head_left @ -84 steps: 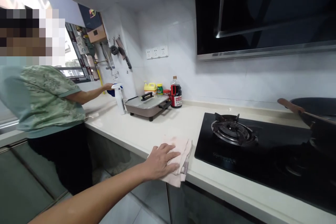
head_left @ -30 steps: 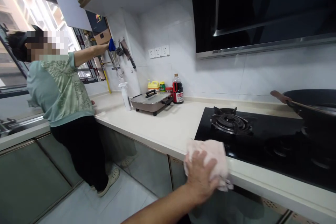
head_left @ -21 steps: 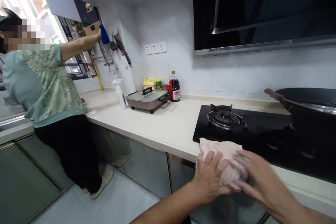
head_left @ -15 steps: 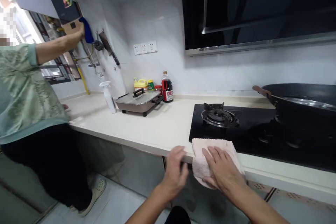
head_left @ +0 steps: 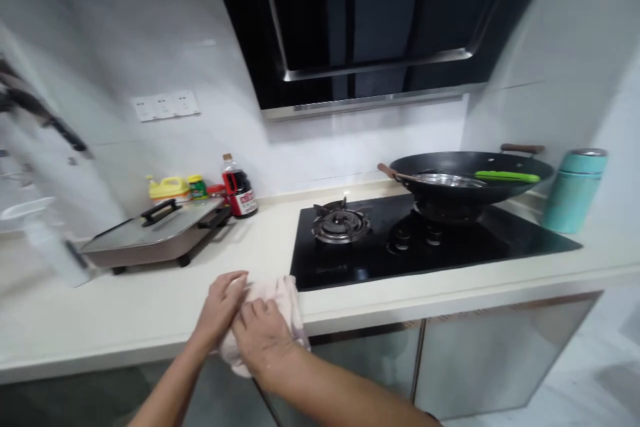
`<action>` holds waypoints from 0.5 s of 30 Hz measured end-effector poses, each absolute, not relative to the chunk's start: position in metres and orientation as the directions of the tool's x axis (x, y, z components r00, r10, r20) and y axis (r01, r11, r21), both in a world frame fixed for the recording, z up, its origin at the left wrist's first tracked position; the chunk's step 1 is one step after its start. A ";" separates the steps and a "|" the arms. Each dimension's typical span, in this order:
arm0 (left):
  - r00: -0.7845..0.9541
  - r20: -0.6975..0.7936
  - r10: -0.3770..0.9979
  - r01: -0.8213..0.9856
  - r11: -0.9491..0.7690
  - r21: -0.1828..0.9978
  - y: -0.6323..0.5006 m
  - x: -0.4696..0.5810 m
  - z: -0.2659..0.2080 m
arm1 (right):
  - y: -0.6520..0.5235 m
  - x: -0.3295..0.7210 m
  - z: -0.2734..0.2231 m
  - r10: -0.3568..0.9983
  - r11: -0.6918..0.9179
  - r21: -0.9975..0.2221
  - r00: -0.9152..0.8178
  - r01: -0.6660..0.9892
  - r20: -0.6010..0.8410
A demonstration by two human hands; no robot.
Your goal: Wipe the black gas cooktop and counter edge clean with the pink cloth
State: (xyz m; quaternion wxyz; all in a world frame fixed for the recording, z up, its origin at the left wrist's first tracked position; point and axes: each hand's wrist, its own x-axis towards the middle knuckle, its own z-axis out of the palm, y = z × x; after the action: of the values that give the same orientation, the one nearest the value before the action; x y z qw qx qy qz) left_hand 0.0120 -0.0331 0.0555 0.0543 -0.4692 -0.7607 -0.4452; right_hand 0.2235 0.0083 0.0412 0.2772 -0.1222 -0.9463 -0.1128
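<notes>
Right hand [head_left: 264, 341] holding one pink cloth [head_left: 285, 299] over the desk [head_left: 140, 313] edge, left hand [head_left: 220, 307] touching it, grip unclear; one hob [head_left: 380, 265] beside, desk space toward one lidded pan [head_left: 150, 253]

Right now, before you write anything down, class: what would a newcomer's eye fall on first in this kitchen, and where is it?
Probably the big black range hood on the wall above the hob. Next, the bright green handle in the dark wok on the hob's right side, with a turquoise flask beyond. Below, the left hand and right hand meet at a pale pink cloth on the counter's front edge.
</notes>
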 end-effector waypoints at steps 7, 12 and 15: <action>-0.591 0.447 0.672 0.760 0.279 0.587 -0.035 -0.017 0.046 | 0.046 0.244 0.009 0.126 0.940 0.181 -0.788 0.288 0.603; -0.486 0.515 0.706 0.860 0.282 0.425 -0.015 0.004 0.045 | 0.091 0.328 -0.007 0.168 0.919 0.163 -0.729 0.360 0.664; -0.410 0.546 0.731 0.900 0.227 0.372 -0.003 0.019 0.043 | 0.120 0.397 -0.010 0.234 0.898 0.133 -0.711 0.420 0.664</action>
State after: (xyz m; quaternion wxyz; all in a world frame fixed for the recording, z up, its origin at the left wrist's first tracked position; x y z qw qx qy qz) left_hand 0.0189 -0.0026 0.0434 0.1286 -0.5279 -0.7725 -0.3286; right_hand 0.3973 0.1202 -0.0101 0.3359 -0.1787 -0.9144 -0.1385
